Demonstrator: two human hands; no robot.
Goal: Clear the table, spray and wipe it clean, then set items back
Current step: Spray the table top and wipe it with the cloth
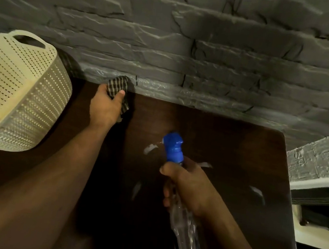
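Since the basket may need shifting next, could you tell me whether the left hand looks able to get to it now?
Probably, but not freely: the left hand grips the checked cloth beside the basket, nothing between them.

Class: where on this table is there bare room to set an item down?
Bare: the table's right half, between right hand with spray bottle and the right edge. Crowded: far left, where the basket stands and left hand holds the cloth.

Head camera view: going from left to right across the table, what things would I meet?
Cream perforated basket → left hand gripping a checked cloth → right hand holding a clear spray bottle with a blue top.
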